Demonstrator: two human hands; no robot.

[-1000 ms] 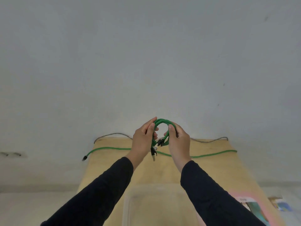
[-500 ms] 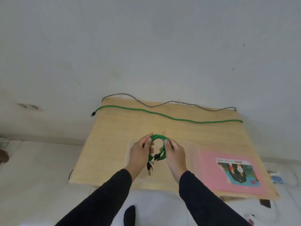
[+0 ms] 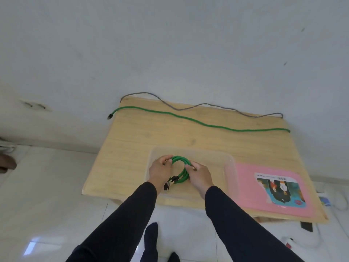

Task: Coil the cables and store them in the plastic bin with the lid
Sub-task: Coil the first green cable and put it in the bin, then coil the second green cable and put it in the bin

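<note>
A coiled green cable (image 3: 181, 168) hangs inside the clear plastic bin (image 3: 229, 167) on the wooden table. My left hand (image 3: 160, 172) grips the coil's left side and my right hand (image 3: 200, 175) grips its right side. The coil's dark plug ends (image 3: 171, 182) dangle by my left wrist. A pink lid (image 3: 251, 186) with a picture label lies flat on the table right of the bin. Farther back an uncoiled green cable (image 3: 198, 121) stretches across the table, and a grey cable (image 3: 204, 105) snakes along the far edge.
The wooden table (image 3: 132, 148) stands against a pale wall. White tiled floor lies to the left and below, with my feet (image 3: 151, 237) near the table's front edge. Small items and a white cord (image 3: 302, 242) lie on the floor at the right.
The view has tilted down and both hands have lowered the green coil from above the table into the clear bin.
</note>
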